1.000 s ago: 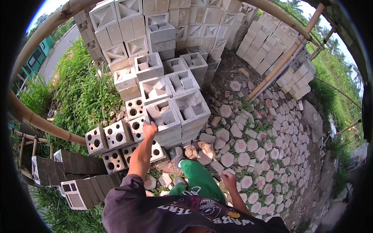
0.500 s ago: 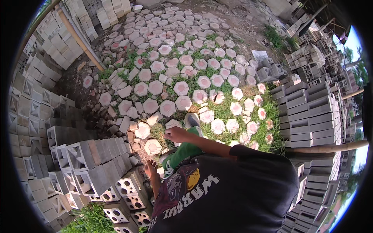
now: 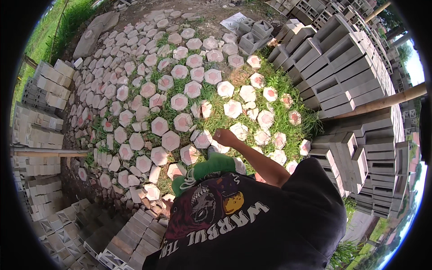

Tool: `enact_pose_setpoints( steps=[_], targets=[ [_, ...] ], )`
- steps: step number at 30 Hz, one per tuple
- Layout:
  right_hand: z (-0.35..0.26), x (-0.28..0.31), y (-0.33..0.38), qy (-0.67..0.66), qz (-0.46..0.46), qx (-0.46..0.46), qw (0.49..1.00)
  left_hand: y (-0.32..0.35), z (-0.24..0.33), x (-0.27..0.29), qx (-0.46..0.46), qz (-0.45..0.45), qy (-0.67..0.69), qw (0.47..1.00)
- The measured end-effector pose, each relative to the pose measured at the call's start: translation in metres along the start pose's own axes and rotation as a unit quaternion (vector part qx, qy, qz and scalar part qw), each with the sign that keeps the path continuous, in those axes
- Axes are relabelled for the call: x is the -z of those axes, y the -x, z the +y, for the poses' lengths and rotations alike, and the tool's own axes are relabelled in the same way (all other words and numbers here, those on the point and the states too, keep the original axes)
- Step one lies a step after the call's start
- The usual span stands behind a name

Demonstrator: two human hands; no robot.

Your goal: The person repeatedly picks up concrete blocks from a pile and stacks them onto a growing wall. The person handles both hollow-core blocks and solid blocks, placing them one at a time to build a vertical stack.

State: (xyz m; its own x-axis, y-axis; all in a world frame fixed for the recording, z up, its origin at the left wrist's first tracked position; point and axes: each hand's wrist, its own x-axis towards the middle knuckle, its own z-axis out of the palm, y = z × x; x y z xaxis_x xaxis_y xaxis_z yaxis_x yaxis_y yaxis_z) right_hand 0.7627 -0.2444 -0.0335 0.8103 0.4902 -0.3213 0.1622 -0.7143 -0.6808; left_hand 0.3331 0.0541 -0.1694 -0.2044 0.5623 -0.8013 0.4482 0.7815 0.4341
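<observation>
Fingers [image 3: 221, 133] curled shut, nothing held

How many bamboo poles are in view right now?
3 bamboo poles: one slanting across the grey block stacks at right, one level at left, one at the top right edge. More may be hidden behind the stacks.

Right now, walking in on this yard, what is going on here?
A person in a black shirt stands between stacks of hollow concrete blocks on hexagonal pavers set in grass. The right hand is held out over the pavers, loosely closed, nothing visible in it. The left hand is mostly hidden by the shirt.
</observation>
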Motion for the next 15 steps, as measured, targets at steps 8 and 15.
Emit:
enact_pose_setpoints(
  steps=[8,15],
  targets=[
    [0.064,0.092,-0.036,-0.135,-0.007,-0.237,0.962,0.051,0.096,-0.159,-0.059,-0.132,-0.249,0.958],
    [0.109,0.133,-0.114,-0.195,-0.02,-0.293,0.936,0.074,0.211,-0.356,-0.126,-0.184,-0.38,0.898]
  ],
)
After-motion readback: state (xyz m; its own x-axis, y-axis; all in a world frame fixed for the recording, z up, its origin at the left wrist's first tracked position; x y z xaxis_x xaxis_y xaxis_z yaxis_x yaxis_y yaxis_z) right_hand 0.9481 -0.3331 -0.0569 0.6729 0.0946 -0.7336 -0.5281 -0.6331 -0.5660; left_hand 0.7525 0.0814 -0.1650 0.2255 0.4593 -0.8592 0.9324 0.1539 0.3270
